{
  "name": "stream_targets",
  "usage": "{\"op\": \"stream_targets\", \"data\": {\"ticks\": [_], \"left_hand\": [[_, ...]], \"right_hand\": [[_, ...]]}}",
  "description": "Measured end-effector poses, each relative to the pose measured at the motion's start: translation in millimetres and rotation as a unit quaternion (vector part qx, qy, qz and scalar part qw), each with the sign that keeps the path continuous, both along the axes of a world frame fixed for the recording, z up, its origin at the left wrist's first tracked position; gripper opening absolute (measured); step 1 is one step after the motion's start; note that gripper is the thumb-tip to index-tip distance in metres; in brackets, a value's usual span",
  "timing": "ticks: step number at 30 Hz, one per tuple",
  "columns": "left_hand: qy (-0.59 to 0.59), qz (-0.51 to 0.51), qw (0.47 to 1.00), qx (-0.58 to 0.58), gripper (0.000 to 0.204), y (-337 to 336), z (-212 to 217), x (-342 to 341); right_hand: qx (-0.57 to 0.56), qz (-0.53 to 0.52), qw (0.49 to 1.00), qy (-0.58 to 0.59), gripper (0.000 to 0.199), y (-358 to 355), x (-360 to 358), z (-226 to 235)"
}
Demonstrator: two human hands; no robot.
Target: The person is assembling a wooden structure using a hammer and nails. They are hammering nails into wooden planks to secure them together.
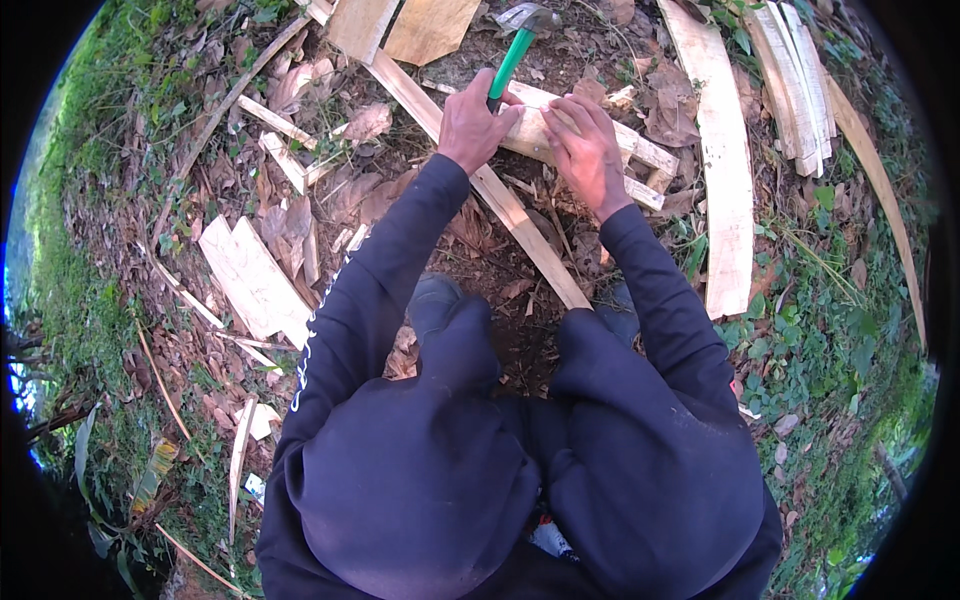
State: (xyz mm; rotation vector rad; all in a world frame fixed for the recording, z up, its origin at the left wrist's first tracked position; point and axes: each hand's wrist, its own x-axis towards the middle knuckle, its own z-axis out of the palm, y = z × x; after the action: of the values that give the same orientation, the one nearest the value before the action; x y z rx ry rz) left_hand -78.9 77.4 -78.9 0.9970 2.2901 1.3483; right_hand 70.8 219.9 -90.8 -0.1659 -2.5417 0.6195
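Observation:
A claw hammer [515,62] with a green handle and black grip is in my left hand [474,122], its metal head pointing away from me. The left fingers are wrapped round the grip, and the thumb reaches toward a pale wooden piece [530,136]. My right hand [587,150] is closed on that piece from above, its bent fingertips pressed together near the top edge. Whether anything small sits under those fingertips is hidden. A long narrow wooden strip [532,238] slants beneath the left hand toward my right knee.
Short wood blocks [652,160] lie just right of my right hand. A long curved plank [727,170] and stacked boards [790,85] are farther right. Broken boards [250,270] rest on the left among dry leaves. Two wide boards [430,28] stand beyond my left hand.

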Motion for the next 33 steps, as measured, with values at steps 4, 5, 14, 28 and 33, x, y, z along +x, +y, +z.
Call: {"op": "stream_targets", "data": {"ticks": [4,5,14,28,33], "left_hand": [[0.062,0.007,0.998,0.015,0.028,0.2,-0.5,2.9],[0.085,0.012,0.996,0.014,0.028,-2.3,-0.1,2.3],[0.001,0.084,0.994,-0.065,0.027,-31.6,21.9,11.2],[0.018,0.044,0.995,-0.083,0.018,-66.0,71.6,68.5],[0.051,0.035,0.995,-0.080,0.018,-64.8,66.2,67.7]], "right_hand": [[0.011,-0.005,1.000,-0.011,0.026,-1.4,0.2,2.5],[0.012,-0.008,1.000,-0.015,0.027,-1.8,-1.1,1.4],[0.012,-0.015,1.000,-0.014,0.026,-1.5,-4.1,2.2],[0.019,-0.006,1.000,-0.004,0.027,0.2,-0.9,-5.3],[0.036,-0.015,0.999,-0.016,0.028,-1.0,-2.4,-5.7]]}}
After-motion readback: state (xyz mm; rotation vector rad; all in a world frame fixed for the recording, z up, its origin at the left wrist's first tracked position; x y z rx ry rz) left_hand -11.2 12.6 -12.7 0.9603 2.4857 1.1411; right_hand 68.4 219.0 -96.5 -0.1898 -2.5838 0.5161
